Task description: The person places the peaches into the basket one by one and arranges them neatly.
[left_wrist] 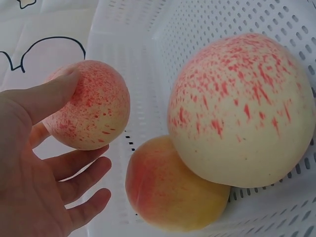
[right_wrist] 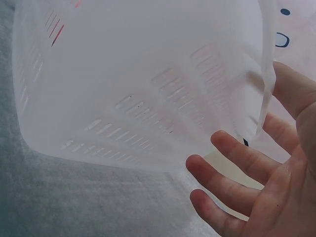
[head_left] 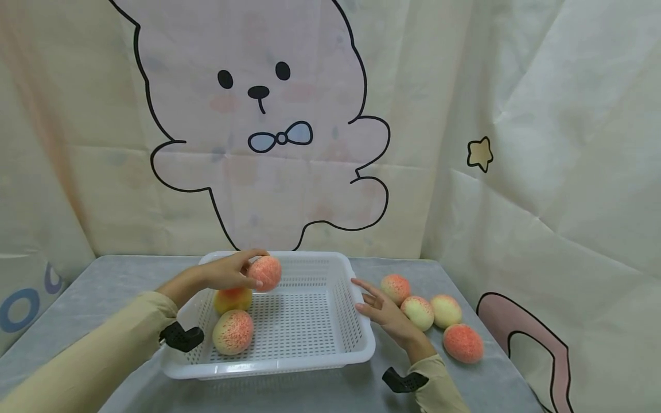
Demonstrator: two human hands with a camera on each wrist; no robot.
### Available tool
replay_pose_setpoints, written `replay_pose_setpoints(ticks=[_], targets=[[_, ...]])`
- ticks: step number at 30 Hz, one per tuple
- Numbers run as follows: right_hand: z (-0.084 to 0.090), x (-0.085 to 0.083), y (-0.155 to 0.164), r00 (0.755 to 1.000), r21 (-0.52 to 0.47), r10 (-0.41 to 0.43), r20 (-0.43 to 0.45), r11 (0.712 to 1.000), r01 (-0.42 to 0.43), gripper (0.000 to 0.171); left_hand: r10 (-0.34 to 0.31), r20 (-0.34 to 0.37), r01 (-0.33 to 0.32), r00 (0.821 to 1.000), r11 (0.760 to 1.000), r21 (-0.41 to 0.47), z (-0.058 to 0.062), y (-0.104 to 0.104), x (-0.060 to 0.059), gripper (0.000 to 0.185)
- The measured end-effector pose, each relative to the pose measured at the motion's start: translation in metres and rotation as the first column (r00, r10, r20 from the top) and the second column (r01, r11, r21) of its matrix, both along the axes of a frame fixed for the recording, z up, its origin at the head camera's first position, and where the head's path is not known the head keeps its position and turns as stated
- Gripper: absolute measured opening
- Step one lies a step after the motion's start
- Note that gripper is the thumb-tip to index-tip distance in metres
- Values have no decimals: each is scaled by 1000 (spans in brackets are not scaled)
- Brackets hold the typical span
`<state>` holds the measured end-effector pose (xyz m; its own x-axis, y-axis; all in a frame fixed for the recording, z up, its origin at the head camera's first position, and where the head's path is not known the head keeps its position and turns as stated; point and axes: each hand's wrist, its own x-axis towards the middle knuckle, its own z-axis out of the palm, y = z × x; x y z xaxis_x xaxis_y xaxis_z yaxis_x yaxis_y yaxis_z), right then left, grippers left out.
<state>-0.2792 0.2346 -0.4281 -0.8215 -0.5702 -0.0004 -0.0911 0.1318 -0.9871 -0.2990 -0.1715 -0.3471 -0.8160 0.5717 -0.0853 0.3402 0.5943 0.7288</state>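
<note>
Gripping a peach [head_left: 265, 273] above the basket [head_left: 356, 344], the left hand [head_left: 227, 272] has bare floor beside it; right hand [head_left: 384, 310], fingers spread, touches the rim.

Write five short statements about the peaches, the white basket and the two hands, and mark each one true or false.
1. The left hand holds a red-speckled peach over the white perforated plastic basket. True.
2. Two more peaches lie inside the basket. True: a pale speckled peach and an orange-yellow peach.
3. The right hand grips a peach. False: its fingers are straight, by the basket's right wall, holding nothing.
4. The four loose peaches lie on the grey table left of the basket. False: they lie to its right.
5. The basket is blue and solid-walled. False: it is white with perforated walls.
</note>
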Motion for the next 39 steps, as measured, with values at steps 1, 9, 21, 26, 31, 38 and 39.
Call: replay_pose_setpoints(ticks=[1,9,21,26,31,38,39], targets=[[0,0,0,1000,1,-1,1,1000,1,67,0,2,0,1000,1000,-6,0,1,0,68],[2,0,-1,1000,16,-15,17,1000,15,67,14,21,-12,1000,997,-74,-8,5,-6,71],[-1,0,-1,1000,33,-24,15,999,24,67,36,44,-30,998,991,-129,-15,15,-9,65],[-2,-2,1,999,33,-32,12,999,32,65,35,28,-30,999,986,-162,-19,19,-11,58],[-3,-1,2,1000,23,-24,20,999,23,65,53,31,-47,998,982,-181,-22,22,-12,60],[-3,0,1,1000,33,-28,8,999,28,66,92,51,-81,994,978,-192,-26,23,-13,60],[-2,0,1,1000,35,-30,6,999,29,65,95,53,-83,994,977,-198,-27,23,-13,60]])
